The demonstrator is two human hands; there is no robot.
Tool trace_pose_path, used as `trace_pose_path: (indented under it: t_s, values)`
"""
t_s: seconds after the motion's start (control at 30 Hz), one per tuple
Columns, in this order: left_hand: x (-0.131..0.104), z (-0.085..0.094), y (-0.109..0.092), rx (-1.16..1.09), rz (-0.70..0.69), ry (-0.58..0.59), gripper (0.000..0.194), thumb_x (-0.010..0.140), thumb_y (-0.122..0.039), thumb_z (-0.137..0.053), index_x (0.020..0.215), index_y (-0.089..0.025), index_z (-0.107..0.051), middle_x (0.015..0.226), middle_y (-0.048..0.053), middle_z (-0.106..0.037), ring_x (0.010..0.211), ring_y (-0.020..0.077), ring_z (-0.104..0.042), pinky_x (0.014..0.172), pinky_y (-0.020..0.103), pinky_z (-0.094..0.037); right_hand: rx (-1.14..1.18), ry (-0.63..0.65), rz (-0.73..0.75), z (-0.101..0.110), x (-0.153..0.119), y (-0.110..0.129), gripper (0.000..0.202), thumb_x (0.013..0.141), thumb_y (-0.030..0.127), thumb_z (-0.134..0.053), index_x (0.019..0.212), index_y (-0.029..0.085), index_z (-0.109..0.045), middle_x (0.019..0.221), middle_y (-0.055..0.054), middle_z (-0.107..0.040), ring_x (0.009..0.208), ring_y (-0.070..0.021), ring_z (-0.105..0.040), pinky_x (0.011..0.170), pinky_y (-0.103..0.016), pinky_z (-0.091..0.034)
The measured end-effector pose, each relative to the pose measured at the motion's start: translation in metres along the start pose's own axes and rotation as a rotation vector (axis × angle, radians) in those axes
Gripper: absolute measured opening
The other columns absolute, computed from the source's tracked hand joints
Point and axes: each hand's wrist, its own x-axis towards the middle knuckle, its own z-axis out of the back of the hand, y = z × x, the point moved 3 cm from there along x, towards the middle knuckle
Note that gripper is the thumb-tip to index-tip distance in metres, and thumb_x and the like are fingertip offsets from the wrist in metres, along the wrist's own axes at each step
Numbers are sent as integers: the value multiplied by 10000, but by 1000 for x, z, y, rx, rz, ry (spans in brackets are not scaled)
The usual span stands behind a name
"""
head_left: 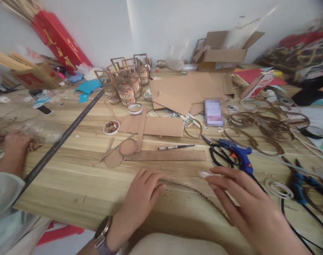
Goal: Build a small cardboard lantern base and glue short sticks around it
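Note:
Low over the near table edge, my left hand (144,194) has its fingers closed on one end of a narrow corrugated cardboard strip (201,194). The strip curves right and passes beneath my right hand (246,202). Between the thumb and fingers of that right hand is a small whitish, translucent piece (204,174); its kind is unclear. Ahead lie a flat cardboard strip (169,155), a pen (176,147), a cardboard disc (113,158) and another disc edged with corrugated strip (128,147). A blue glue gun (238,152) and black-handled scissors (221,156) rest ahead of my right hand.
Several small woven baskets (126,94) stand behind cardboard sheets (174,92). Coiled brown strips (267,120) and blue-handled pliers (298,184) occupy the right, with cables near them. A co-worker's hand (16,143) is at the left, beyond a dark strip (63,138).

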Motion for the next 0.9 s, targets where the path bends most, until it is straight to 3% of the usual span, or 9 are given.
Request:
trace_pose_path:
  t_s: [0.1,0.2,0.33,0.43,0.53,0.67,0.77,0.9]
  values:
    - [9,-19,11,242,-35,246,65,919,-130,-615,946,-167,-661,988,65,-676,954,245,-587,849,383,-480,165,127,-128,17,5,-12,200,972,366,-488,918,280,-661,876,-56,-700,742,-193,-688,608,-280,-547]
    - [15,-26,13,253,13,394,165,939,-104,-565,830,-170,-669,877,46,-665,869,230,-589,803,368,-472,349,347,-356,21,4,-22,315,940,502,-493,815,270,-665,722,-29,-651,582,-168,-610,458,-258,-465]
    - [15,-19,7,54,81,448,188,949,-117,-560,821,-188,-678,843,10,-680,829,179,-611,789,297,-465,581,703,-560,4,2,-20,431,885,605,-491,733,228,-633,619,-4,-517,545,-142,-463,452,-251,-347]
    - [14,-13,4,-78,175,424,164,927,-81,-570,858,-186,-675,893,6,-700,886,177,-618,815,284,-460,731,849,-617,-17,6,-16,397,854,577,-532,743,204,-611,614,23,-454,562,-120,-387,492,-240,-301]
    - [14,-12,2,-54,227,405,138,913,-68,-574,878,-171,-659,916,25,-693,898,193,-611,818,305,-466,783,916,-606,-43,10,-17,324,847,494,-546,752,190,-610,640,25,-493,597,-116,-409,538,-235,-307]
    - [15,-15,-2,77,170,412,117,925,-105,-585,851,-169,-650,889,40,-675,879,217,-600,805,341,-479,748,929,-526,-73,8,-25,242,847,383,-544,732,181,-610,641,30,-513,618,-120,-434,568,-236,-331]
    - [12,-18,-4,217,126,401,150,930,-136,-590,811,-181,-668,869,52,-651,869,236,-585,779,363,-495,719,926,-505,-84,6,-30,244,851,365,-535,716,176,-607,630,28,-505,618,-124,-429,558,-236,-339]
    - [-8,-22,-3,414,11,270,137,908,-106,-596,837,-176,-690,983,89,-651,919,257,-577,764,374,-522,710,929,-524,-84,6,-30,244,843,371,-539,709,178,-604,627,24,-498,607,-123,-417,540,-233,-334]
